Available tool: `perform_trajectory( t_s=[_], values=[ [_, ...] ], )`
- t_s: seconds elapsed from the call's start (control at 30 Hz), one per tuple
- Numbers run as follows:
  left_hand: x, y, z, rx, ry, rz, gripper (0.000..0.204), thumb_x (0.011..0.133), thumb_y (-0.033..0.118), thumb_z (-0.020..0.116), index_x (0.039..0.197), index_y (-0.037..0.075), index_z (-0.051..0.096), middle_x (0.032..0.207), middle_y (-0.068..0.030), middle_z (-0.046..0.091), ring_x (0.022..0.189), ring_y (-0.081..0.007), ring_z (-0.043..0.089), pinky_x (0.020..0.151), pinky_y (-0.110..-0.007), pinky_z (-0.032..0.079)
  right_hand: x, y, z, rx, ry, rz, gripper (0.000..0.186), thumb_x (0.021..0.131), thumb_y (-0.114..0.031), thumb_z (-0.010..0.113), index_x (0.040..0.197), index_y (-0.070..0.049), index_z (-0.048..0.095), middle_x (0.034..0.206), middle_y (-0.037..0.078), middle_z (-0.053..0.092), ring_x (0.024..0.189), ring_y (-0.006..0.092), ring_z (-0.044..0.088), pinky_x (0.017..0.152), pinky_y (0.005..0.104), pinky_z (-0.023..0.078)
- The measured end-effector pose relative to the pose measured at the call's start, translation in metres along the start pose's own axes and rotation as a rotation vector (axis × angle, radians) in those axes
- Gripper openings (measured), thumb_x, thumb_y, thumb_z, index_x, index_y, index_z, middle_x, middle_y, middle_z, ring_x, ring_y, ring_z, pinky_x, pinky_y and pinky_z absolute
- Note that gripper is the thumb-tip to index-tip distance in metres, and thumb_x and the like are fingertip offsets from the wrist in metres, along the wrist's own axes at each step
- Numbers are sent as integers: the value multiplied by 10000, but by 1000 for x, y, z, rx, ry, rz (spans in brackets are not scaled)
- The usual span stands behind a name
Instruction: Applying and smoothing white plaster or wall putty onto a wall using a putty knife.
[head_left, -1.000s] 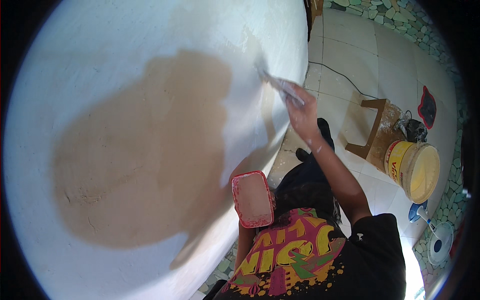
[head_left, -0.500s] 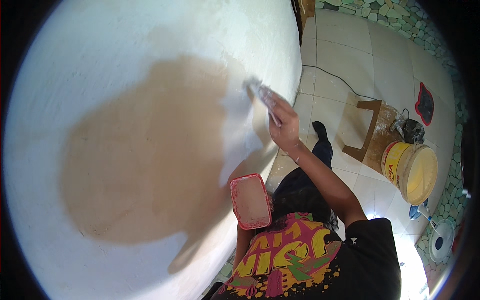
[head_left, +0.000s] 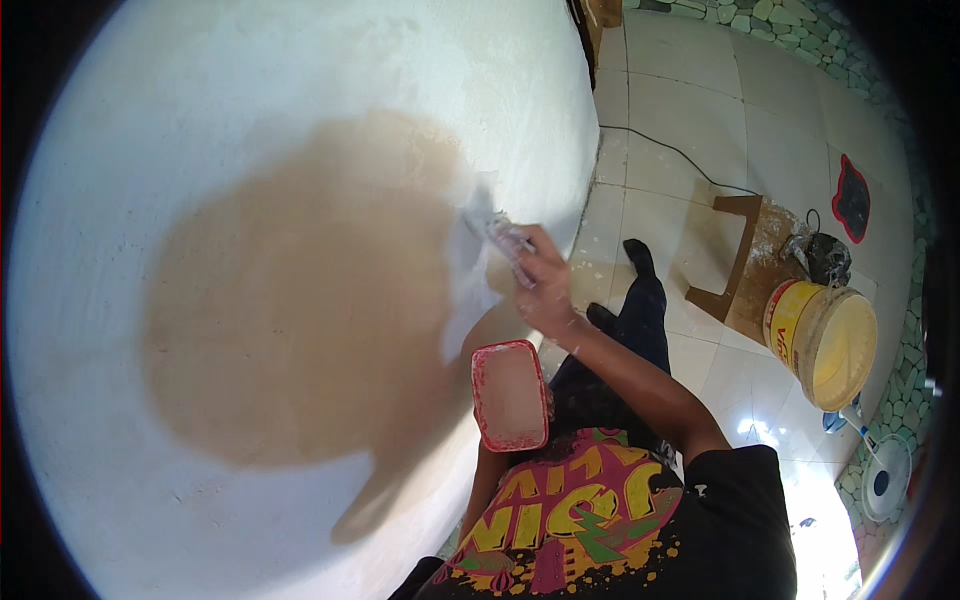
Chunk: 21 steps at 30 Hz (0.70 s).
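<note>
Your right fingers [head_left: 541,241]: closed round a brush [head_left: 484,217], ten o'clock, at the wall [head_left: 300,300]. Your left fingers: hidden by the red-rimmed tub [head_left: 514,446], six o'clock; grip untellable. Coating [head_left: 430,152]: seemingly part done, patchy toward eleven; pale mix [head_left: 508,398] left in tub; remaining extent unclear.

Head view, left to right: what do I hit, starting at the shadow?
Brown shadow on the pale wall → white-smeared hand tool → right hand gripping it → wooden stool → yellow-labelled bucket → round white disc.
</note>
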<state>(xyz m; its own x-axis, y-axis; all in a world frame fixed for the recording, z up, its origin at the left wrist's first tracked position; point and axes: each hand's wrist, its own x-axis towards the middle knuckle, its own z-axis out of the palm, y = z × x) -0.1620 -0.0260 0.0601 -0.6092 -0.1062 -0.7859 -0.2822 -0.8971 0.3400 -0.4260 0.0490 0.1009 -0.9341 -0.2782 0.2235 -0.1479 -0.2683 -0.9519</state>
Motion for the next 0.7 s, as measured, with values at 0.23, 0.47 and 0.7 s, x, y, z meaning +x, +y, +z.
perform_trajectory(
  t_s=[0.23,0.47,0.7],
  values=[
    [-3,-7,22,-76,-2,61,563,1060,518,346,1289,60,580,936,-202,667,737,-346,658,598,-426,552,47,1,6,-179,243,-160,423,829,114,500,1221,68,652,1288,234,617,1164,357,645,955,354,505],
    [6,-11,3,353,73,163,534,1071,490,348,1307,60,559,909,-190,666,716,-330,664,596,-421,561,-9,-7,20,-202,103,-269,400,849,37,569,1239,50,654,1280,248,607,1185,363,632,985,395,499],
    [-4,-3,-9,-129,-328,130,494,1087,381,339,1460,87,474,1299,-166,623,1099,-343,643,916,-516,553,52,-21,3,-86,217,-255,450,923,103,536,1361,26,600,1412,244,564,1326,330,556,1096,348,420]
  ],
)
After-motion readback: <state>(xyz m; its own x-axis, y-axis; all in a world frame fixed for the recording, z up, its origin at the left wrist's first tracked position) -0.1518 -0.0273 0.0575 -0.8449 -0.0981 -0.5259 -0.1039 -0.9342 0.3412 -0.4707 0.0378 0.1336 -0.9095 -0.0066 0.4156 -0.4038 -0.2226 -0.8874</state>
